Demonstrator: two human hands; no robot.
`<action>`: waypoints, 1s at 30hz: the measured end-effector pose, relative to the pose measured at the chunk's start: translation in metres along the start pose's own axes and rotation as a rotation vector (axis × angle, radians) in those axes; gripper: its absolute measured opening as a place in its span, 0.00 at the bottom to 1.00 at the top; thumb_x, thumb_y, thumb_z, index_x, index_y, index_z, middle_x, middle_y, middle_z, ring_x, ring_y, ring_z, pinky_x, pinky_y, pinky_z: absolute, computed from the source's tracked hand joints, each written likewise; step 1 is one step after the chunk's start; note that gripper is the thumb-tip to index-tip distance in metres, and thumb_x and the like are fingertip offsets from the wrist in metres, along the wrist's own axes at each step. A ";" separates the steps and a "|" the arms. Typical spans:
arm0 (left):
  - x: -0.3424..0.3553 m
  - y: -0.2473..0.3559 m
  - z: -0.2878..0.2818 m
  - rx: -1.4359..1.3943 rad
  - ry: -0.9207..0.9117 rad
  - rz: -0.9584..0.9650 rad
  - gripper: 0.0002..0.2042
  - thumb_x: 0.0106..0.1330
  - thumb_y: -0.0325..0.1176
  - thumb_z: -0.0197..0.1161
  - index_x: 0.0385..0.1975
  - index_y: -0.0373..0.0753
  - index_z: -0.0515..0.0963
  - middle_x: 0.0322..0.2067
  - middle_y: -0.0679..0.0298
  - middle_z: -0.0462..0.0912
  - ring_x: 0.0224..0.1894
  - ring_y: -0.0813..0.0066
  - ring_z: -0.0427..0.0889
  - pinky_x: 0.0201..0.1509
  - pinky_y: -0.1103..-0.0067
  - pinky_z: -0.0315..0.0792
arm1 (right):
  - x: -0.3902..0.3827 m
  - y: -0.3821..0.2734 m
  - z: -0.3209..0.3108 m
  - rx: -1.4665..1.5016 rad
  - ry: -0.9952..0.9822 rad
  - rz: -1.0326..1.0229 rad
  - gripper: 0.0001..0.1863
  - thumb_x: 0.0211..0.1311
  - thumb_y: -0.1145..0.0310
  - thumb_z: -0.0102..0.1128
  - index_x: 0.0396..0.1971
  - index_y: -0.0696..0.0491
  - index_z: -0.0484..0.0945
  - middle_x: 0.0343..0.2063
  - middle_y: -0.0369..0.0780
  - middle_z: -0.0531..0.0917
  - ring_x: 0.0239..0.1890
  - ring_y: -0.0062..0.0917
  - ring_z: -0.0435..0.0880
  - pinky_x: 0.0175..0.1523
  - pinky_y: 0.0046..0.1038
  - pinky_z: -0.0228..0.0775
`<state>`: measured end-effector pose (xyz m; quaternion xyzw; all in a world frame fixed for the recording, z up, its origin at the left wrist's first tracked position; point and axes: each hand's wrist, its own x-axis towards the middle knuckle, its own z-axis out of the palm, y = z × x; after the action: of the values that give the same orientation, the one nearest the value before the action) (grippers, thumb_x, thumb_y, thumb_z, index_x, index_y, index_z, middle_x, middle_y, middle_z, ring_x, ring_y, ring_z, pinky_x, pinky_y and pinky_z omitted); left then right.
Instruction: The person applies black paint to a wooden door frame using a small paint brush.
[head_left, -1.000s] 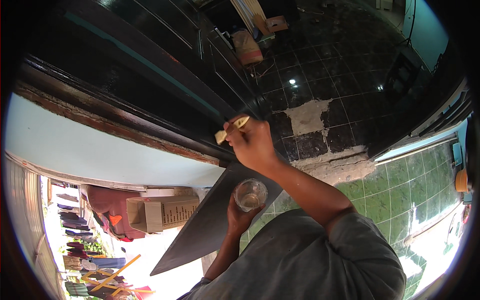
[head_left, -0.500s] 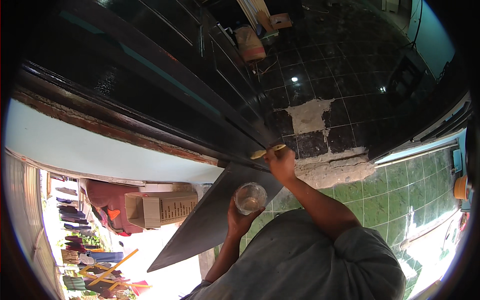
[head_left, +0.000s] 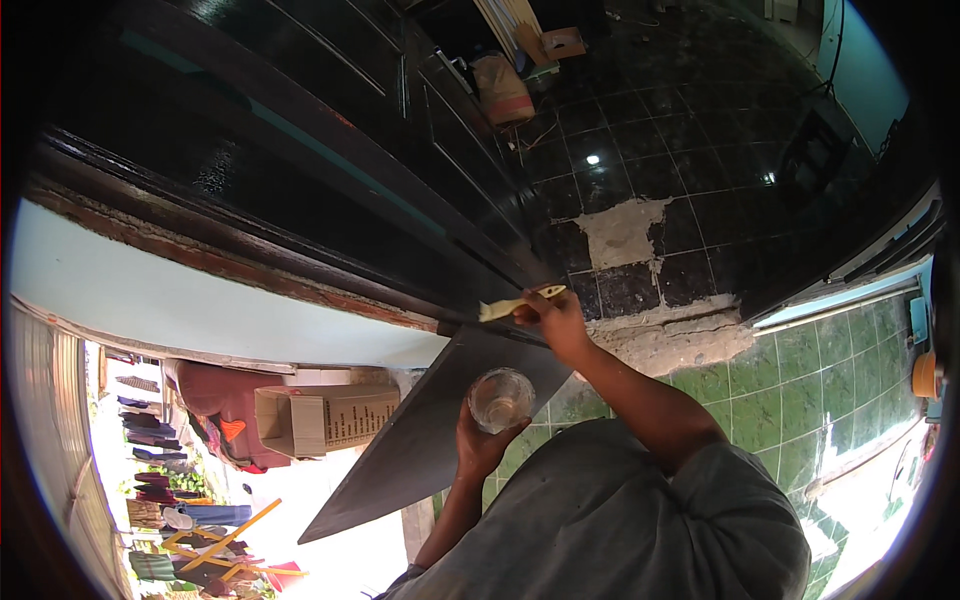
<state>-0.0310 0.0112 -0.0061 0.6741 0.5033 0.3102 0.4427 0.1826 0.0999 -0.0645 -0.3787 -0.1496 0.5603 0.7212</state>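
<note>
My right hand [head_left: 555,320] is closed round the handle of a flat paintbrush [head_left: 515,304] with a pale yellow handle. Its head points left, close to the dark door frame [head_left: 400,270]; whether the bristles touch the wood I cannot tell. In my left hand [head_left: 482,440] is a clear, round container [head_left: 502,400], gripped by its side with the mouth facing up. What liquid it holds, if any, is hard to make out. Just beyond that container lies a dark, slanting board [head_left: 420,440]. A dark panelled door [head_left: 330,130] rises at the upper left.
A broken tile patch [head_left: 622,232] and a rough threshold [head_left: 670,338] lie between dark floor tiles and green tiles [head_left: 760,400]. A sack [head_left: 502,88] leans by the door. A cardboard box [head_left: 325,420] stands at left, near hanging clothes [head_left: 150,430].
My right hand has shifted slightly, and the paintbrush has swung so its head reaches further left and more of it shows. My left hand holds the container in nearly the same place.
</note>
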 end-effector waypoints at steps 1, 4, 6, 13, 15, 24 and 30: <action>-0.001 -0.003 0.000 -0.001 0.007 0.003 0.43 0.48 0.32 0.84 0.65 0.33 0.68 0.57 0.54 0.80 0.60 0.64 0.80 0.64 0.69 0.74 | 0.008 0.011 -0.016 -0.110 0.070 -0.023 0.11 0.66 0.66 0.65 0.34 0.61 0.83 0.25 0.47 0.88 0.26 0.29 0.89 0.32 0.29 0.81; -0.005 -0.008 -0.004 -0.039 0.034 -0.002 0.42 0.48 0.33 0.84 0.65 0.33 0.68 0.57 0.53 0.80 0.60 0.63 0.80 0.64 0.69 0.74 | 0.022 -0.006 -0.021 -0.972 0.051 -0.329 0.09 0.60 0.71 0.64 0.27 0.63 0.82 0.22 0.53 0.85 0.25 0.44 0.88 0.32 0.38 0.81; -0.005 -0.006 -0.004 -0.013 0.046 -0.016 0.43 0.48 0.33 0.84 0.65 0.33 0.69 0.56 0.53 0.80 0.59 0.63 0.80 0.64 0.69 0.74 | 0.024 -0.037 0.020 -1.054 0.002 -0.471 0.09 0.57 0.71 0.64 0.24 0.62 0.81 0.20 0.56 0.82 0.28 0.50 0.86 0.34 0.43 0.80; -0.002 0.008 0.005 -0.020 0.083 -0.052 0.43 0.47 0.29 0.83 0.65 0.33 0.68 0.57 0.57 0.79 0.60 0.66 0.79 0.66 0.70 0.73 | 0.025 -0.108 0.118 -0.367 -0.172 -0.513 0.11 0.67 0.70 0.61 0.31 0.63 0.82 0.23 0.46 0.87 0.22 0.33 0.87 0.28 0.33 0.78; -0.003 0.010 0.008 0.008 0.084 -0.046 0.43 0.47 0.28 0.83 0.65 0.33 0.68 0.57 0.56 0.79 0.61 0.66 0.79 0.66 0.70 0.73 | 0.020 -0.116 0.117 -0.169 -0.219 -0.354 0.11 0.72 0.68 0.61 0.37 0.62 0.81 0.29 0.43 0.88 0.27 0.27 0.87 0.33 0.28 0.79; -0.002 0.007 0.027 0.059 0.118 -0.057 0.43 0.47 0.26 0.82 0.66 0.32 0.66 0.57 0.56 0.79 0.61 0.65 0.78 0.66 0.70 0.73 | 0.041 -0.001 0.013 0.310 -0.012 0.240 0.08 0.70 0.68 0.64 0.40 0.57 0.80 0.30 0.43 0.87 0.29 0.25 0.86 0.36 0.23 0.77; -0.004 0.014 0.036 0.056 0.147 -0.108 0.45 0.46 0.29 0.84 0.66 0.32 0.66 0.58 0.56 0.78 0.61 0.64 0.78 0.66 0.69 0.73 | 0.036 -0.047 0.052 0.492 -0.216 0.359 0.10 0.68 0.65 0.67 0.39 0.55 0.81 0.31 0.41 0.88 0.21 0.18 0.77 0.27 0.20 0.66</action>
<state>0.0049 -0.0040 -0.0086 0.6334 0.5788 0.3202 0.4015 0.1941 0.1484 -0.0035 -0.1515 -0.0162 0.7349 0.6608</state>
